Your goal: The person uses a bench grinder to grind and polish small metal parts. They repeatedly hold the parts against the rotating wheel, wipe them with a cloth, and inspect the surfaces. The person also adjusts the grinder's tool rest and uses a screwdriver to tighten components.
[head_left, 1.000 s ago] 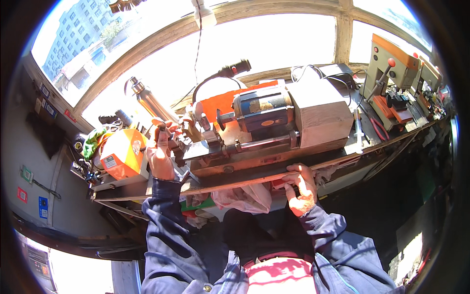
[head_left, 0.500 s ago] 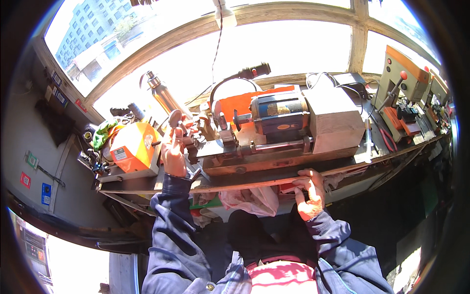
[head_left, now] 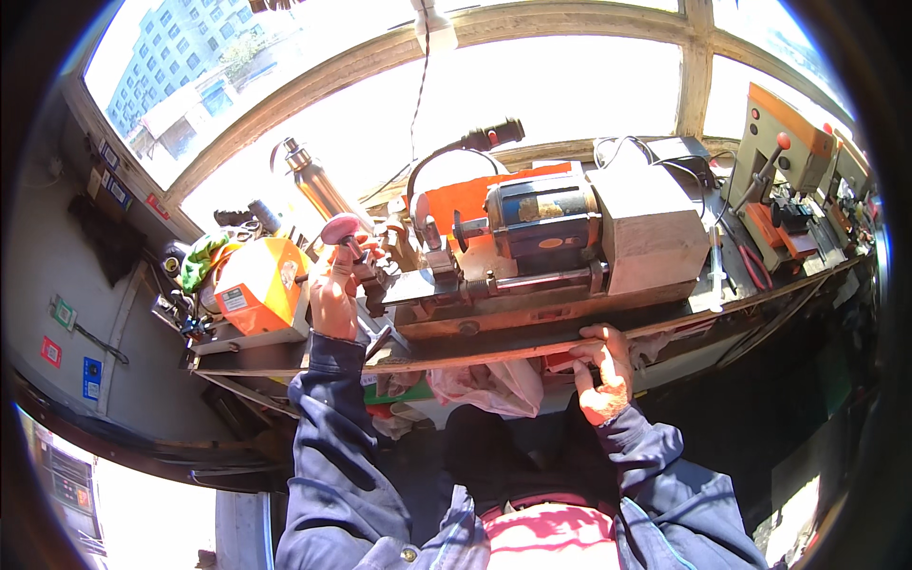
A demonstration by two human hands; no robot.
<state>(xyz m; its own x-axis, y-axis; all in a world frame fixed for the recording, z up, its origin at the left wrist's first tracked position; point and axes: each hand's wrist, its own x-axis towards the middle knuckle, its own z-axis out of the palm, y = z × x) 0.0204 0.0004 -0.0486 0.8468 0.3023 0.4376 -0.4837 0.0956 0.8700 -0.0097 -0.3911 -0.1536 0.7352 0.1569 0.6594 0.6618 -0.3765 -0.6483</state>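
From the head view, wooden window frames (head_left: 696,90) curve over the scene, with bright light behind them and a pale building (head_left: 176,59) outside at the upper left. A grey wall (head_left: 71,256) bearing small coloured tags stands at the left. A dark desk (head_left: 532,339) runs beneath the windows.

On its middle sits a machine with a blue-black motor (head_left: 544,217) and a pale boxy housing (head_left: 654,223) just right of it. Behind the motor an orange panel (head_left: 456,201) shows, and a black bendy-necked lamp (head_left: 494,135) reaches over. To the left are an orange box (head_left: 258,290), a green cloth (head_left: 202,255) and a tilted metal flask (head_left: 318,185). To the right lie red-handled pliers (head_left: 755,269), near a beige and orange machine (head_left: 788,142) with a red-balled lever.

The left hand (head_left: 332,294) is raised at the blue-black machine's left end, its fingers closed on a round-headed piece (head_left: 340,227) whose pinkish disc tops them; I cannot tell whether it is joined to the machine. The right hand (head_left: 605,373) is at the desk's front edge, fingers bent, thumb apart from them; whether they grip the edge I cannot tell. A pinkish plastic bag (head_left: 489,387) hangs below the edge, left of that hand.
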